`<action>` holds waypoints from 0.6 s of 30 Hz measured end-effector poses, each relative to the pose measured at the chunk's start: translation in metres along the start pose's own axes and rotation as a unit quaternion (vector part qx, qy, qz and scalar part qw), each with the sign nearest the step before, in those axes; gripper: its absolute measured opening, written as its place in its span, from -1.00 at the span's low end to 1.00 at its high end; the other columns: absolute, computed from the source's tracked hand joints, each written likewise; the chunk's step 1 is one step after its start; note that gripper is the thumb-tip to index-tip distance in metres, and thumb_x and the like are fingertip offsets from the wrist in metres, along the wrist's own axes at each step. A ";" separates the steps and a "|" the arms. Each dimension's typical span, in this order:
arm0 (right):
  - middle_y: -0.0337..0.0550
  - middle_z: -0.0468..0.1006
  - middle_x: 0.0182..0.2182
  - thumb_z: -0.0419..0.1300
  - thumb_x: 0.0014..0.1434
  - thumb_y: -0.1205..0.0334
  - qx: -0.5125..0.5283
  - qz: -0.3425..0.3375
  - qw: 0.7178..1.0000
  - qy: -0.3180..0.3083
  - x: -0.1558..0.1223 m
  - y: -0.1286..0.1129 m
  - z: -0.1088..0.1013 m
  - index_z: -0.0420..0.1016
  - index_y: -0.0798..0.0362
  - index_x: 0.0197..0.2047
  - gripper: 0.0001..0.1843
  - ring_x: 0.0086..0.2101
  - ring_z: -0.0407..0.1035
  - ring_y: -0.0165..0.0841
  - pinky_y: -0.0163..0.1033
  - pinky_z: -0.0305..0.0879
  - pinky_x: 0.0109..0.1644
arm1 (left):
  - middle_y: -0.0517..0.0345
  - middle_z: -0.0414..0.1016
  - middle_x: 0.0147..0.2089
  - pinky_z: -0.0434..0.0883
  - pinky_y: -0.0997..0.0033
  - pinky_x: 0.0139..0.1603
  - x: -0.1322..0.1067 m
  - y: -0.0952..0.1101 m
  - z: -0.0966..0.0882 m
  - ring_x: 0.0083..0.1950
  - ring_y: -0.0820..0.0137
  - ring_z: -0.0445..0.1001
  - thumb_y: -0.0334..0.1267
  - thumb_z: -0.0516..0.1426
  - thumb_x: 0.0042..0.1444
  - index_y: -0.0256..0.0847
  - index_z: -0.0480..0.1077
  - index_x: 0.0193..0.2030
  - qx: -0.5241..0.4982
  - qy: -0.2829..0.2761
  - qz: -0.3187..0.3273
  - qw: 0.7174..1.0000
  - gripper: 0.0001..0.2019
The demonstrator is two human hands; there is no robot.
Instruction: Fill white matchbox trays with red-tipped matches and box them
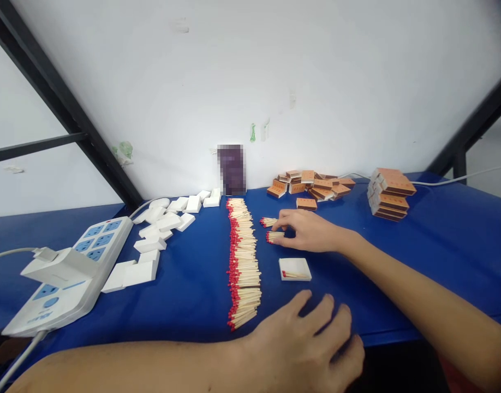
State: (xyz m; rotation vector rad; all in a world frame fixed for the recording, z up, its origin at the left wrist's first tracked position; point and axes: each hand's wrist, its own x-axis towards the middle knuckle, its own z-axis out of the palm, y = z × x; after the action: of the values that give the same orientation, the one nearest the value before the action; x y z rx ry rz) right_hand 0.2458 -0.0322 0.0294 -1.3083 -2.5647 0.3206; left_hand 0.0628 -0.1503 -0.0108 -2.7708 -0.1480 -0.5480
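My right hand [310, 230] reaches across the blue table [439, 245] and pinches a small bunch of red-tipped matches [275, 236]. Another small bunch [268, 221] lies just beyond it. A long row of matches [243, 262] runs down the middle of the table, to the left of that hand. An open white inner tray [294, 269] holding a few matches sits just in front of the right hand. My left hand [311, 344] rests palm down on the near table edge, fingers loosely curled, holding nothing.
Several white empty trays [156, 240] lie scattered at the left beside a white power strip [70, 273]. Orange matchbox sleeves [310, 185] are piled at the back, with a stack [389, 194] at the right. A black frame bar [70, 103] slants at the left.
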 end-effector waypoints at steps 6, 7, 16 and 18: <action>-0.06 0.50 -0.17 0.14 0.31 0.00 -0.014 -0.044 0.999 -0.024 -0.003 0.001 -0.002 0.61 0.02 -0.09 -0.68 -0.14 0.40 -0.21 -0.20 0.23 -0.13 | -0.16 0.44 0.15 0.41 0.17 0.03 -0.002 0.001 0.005 0.12 0.12 0.43 -0.22 -0.04 0.36 -0.25 0.36 0.19 -0.005 0.000 0.007 1.000 -0.64; -0.06 0.50 -0.17 0.12 0.33 0.01 -0.009 -0.049 0.998 -0.029 -0.003 0.002 -0.002 0.62 0.02 -0.09 -0.67 -0.15 0.40 -0.22 -0.20 0.23 -0.13 | -0.16 0.44 0.15 0.42 0.17 0.02 -0.001 0.001 0.005 0.11 0.12 0.43 -0.21 -0.04 0.35 -0.24 0.36 0.19 -0.008 -0.008 0.007 1.000 -0.64; -0.07 0.55 -0.28 0.11 0.36 0.08 0.006 -0.066 0.997 -0.031 -0.001 0.001 -0.002 0.66 0.03 -0.21 -0.68 -0.27 0.40 -0.26 -0.17 0.18 -0.17 | -0.20 0.37 0.22 0.38 0.09 0.08 0.001 0.000 0.000 0.20 0.03 0.38 -0.14 0.03 0.30 -0.21 0.28 0.26 -0.020 -0.045 -0.026 0.998 -0.57; -0.07 0.55 -0.28 0.11 0.36 0.09 0.026 -0.068 0.997 -0.028 -0.001 0.002 -0.002 0.66 0.03 -0.21 -0.68 -0.27 0.40 -0.27 -0.19 0.21 -0.18 | -0.24 0.33 0.26 0.34 0.02 0.14 0.002 -0.001 -0.001 0.26 -0.02 0.33 -0.12 0.05 0.28 -0.23 0.26 0.28 -0.017 -0.057 -0.048 0.997 -0.53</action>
State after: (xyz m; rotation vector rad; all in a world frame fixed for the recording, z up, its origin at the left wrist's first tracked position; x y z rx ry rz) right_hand 0.2484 -0.0316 0.0302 -1.1145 -2.6570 0.3987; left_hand 0.0636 -0.1501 -0.0088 -2.8405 -0.3027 -0.4190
